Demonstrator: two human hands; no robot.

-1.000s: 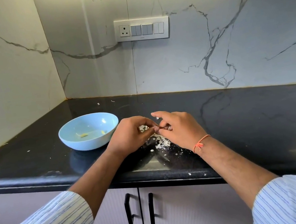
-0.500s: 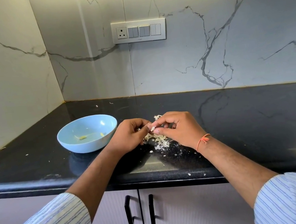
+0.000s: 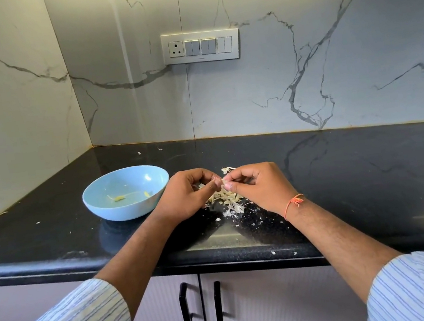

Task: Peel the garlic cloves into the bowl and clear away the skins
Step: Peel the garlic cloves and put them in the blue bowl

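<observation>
Since a second ago both hands have lifted a little off the pile of skins, so more of the pile shows beneath them, and the right hand's fingertips have curled in where one finger had been stretched out. The left hand [image 3: 187,194] and right hand [image 3: 259,186] meet above the black tabletop [image 3: 358,165], fingertips touching. Between them they pinch a small pale garlic clove [image 3: 224,182]; the fingers [image 3: 216,184] of the left hand are closed on one side of it, and those of the right hand are closed on the other. Whether skin is coming away just now is too small to tell.

Directly under the fingers lies the pile of skins [image 3: 225,199], with loose flakes scattered nearer the tabletop's front edge. Just to the left of the left hand's fingers stands the light blue bowl [image 3: 101,203], holding a few yellowish peeled pieces [image 3: 119,198] on its bottom. An orange thread [image 3: 293,201] circles the right wrist.
</observation>
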